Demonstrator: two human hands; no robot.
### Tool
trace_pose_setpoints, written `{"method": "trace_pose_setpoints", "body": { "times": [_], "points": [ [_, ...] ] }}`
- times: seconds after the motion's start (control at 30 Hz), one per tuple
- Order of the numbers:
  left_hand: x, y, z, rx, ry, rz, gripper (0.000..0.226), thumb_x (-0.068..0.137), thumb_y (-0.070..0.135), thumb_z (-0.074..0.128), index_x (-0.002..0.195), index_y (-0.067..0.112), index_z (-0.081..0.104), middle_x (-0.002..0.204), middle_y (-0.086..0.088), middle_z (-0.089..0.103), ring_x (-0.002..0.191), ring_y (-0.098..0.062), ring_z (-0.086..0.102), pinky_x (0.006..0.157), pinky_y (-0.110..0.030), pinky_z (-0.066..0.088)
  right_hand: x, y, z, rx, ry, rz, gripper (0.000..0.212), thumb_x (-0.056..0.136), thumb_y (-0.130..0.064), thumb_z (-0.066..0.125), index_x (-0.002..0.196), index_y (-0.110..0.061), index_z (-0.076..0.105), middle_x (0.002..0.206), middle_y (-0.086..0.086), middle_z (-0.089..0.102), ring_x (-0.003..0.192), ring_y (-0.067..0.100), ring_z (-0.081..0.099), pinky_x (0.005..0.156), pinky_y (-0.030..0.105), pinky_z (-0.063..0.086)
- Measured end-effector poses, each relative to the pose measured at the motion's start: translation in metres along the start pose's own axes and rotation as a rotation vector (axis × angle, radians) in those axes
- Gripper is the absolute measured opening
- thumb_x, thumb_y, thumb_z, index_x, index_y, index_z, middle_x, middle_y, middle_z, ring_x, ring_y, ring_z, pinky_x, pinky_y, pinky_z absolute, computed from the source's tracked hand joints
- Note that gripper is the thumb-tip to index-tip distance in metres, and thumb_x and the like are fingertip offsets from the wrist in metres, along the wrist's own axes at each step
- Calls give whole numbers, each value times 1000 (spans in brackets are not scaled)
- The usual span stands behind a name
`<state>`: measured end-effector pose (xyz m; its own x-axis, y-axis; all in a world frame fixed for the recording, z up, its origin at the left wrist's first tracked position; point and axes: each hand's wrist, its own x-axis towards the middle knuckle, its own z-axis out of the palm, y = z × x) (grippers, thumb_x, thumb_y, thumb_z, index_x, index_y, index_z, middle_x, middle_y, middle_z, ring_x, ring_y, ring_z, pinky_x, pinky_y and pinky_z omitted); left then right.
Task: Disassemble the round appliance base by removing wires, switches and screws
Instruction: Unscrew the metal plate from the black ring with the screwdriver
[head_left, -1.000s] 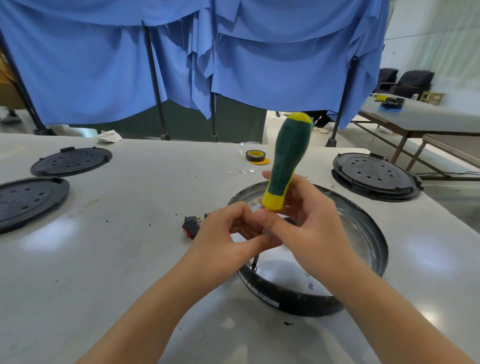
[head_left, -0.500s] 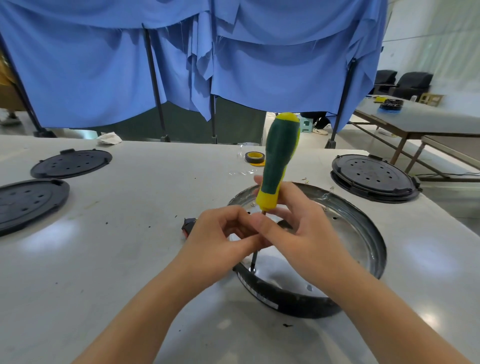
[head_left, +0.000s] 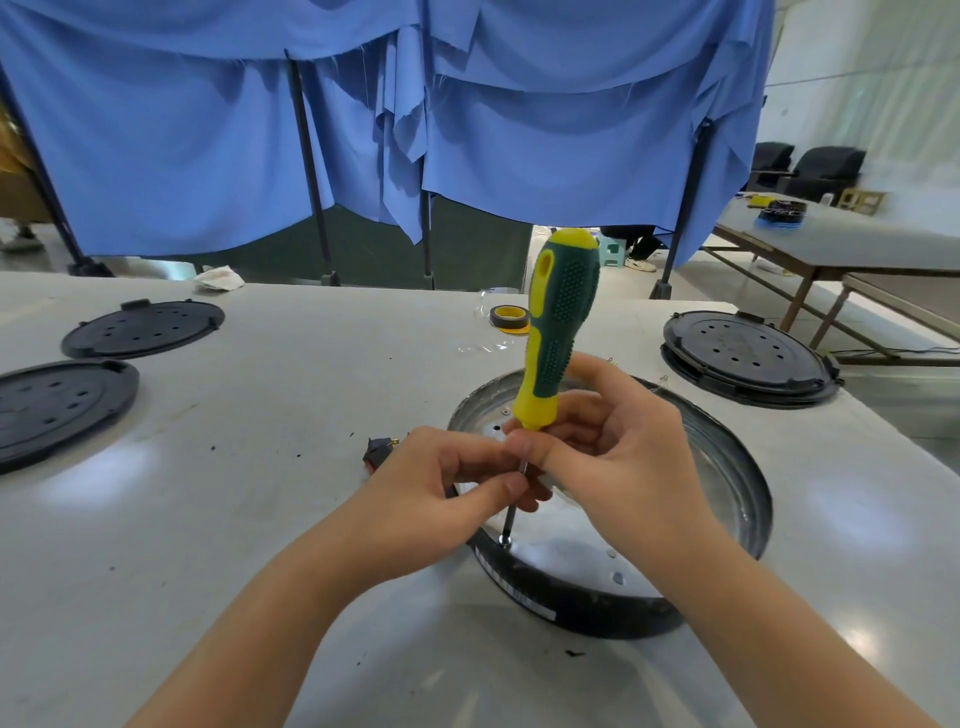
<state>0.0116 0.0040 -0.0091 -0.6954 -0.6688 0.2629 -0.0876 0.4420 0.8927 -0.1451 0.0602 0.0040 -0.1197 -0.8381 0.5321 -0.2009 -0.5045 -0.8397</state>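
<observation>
- Two hands meet over the near left rim of the round base (head_left: 727, 499), which lies on the white table (head_left: 260, 519) just right of centre, its near edge close to my forearms.
- From the head camera, bare tabletop lies to the left of the base, running out to two black perforated discs (head_left: 140, 328) near the left edge; another black disc (head_left: 748, 358) sits near the right edge, well apart from the base.
- A roll of tape (head_left: 510, 317) lies beyond the base, and blue curtains (head_left: 208, 130) close off the far side of the table.
- My right hand (head_left: 628, 467) curls round the lower yellow collar of the screwdriver (head_left: 558, 332), thumb and fingers pinching it where the shaft begins.
- My left hand (head_left: 447, 488) pinches the thin metal shaft just below, fingertips touching those of the right.
- The screwdriver stands nearly upright, tilted slightly right at the top, its tip on a screw (head_left: 504, 540) in the base's shiny floor, near the rim.
- The base shows a black outer wall with a white label and a reflective metal inside dotted with small holes.
- A small black switch (head_left: 379, 449) lies on the table just left of the base.
</observation>
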Motion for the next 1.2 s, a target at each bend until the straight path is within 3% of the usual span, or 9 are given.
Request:
{"method": "trace_pose_setpoints", "body": {
  "times": [0.1, 0.27, 0.4, 0.5, 0.6, 0.77, 0.9, 1.0, 1.2],
  "points": [
    [0, -1, -2, 2, 17, -7, 22, 89, 7, 62, 96, 23, 75, 87, 5, 77, 86, -12, 72, 83, -23, 55, 0, -1, 1, -16, -27, 15, 44, 78, 5, 72, 107, -26, 62, 87, 1, 74, 76, 17, 72, 59, 27, 59],
    [3, -1, 1, 41, 144, -3, 16, 72, 13, 80, 80, 26, 75, 74, 6, 75, 73, -10, 71, 74, -22, 57, -1, -3, 1, -121, -32, -1, 31, 79, -5, 74, 102, -25, 65, 91, -9, 72, 90, 11, 69, 81, 25, 56],
    [4, -2, 4, 46, 205, -2, 15, 67, 16, 84, 75, 20, 72, 69, 3, 72, 68, -12, 68, 66, -21, 55, 1, -1, 2, -107, -11, -3, 32, 77, -3, 75, 102, -21, 67, 86, -11, 71, 82, 7, 68, 76, 18, 53],
    [2, -1, 3, 61, 143, -2, 12, 77, 16, 77, 86, 23, 74, 78, 4, 74, 77, -11, 70, 75, -27, 57, 1, 0, 1, -84, -12, -6, 34, 77, -1, 74, 97, -28, 67, 79, -13, 70, 74, 5, 68, 68, 15, 52],
    [-1, 2, 1, 73, 54, 11, 20, 87, 9, 65, 95, 26, 74, 86, 9, 76, 85, -7, 71, 80, -19, 54, 1, 2, 0, -27, 2, 9, 42, 76, 3, 73, 96, -33, 66, 78, -2, 70, 70, 12, 69, 62, 21, 55],
    [1, 3, 2, 38, 70, -29, 18, 85, 5, 67, 90, 20, 75, 80, 7, 76, 78, -9, 73, 75, -17, 55, 1, 2, -1, -38, -25, 18, 38, 79, 0, 71, 102, -30, 64, 89, -2, 74, 80, 14, 71, 69, 22, 56],
    [2, 2, 6, 70, 181, -7, 10, 70, 14, 81, 78, 18, 74, 71, 5, 74, 68, -12, 71, 69, -25, 58, -1, -1, 0, -129, -20, 16, 35, 79, -7, 74, 103, -30, 64, 90, -8, 72, 89, 12, 70, 79, 26, 57],
    [3, 1, 8, 112, 227, 1, 16, 66, 22, 84, 75, 21, 71, 69, 5, 71, 66, -12, 68, 65, -21, 55, -1, -2, 1, -139, -5, 22, 34, 77, -7, 76, 101, -29, 66, 85, -13, 71, 83, 9, 69, 77, 26, 57],
    [-1, 2, 2, 137, 48, 21, 20, 88, 12, 65, 96, 27, 73, 84, 13, 75, 83, -4, 71, 77, -15, 53, 0, 1, -1, -139, 12, 11, 37, 76, -4, 76, 97, -33, 67, 78, -11, 69, 71, 9, 68, 65, 20, 55]
  ]
}}
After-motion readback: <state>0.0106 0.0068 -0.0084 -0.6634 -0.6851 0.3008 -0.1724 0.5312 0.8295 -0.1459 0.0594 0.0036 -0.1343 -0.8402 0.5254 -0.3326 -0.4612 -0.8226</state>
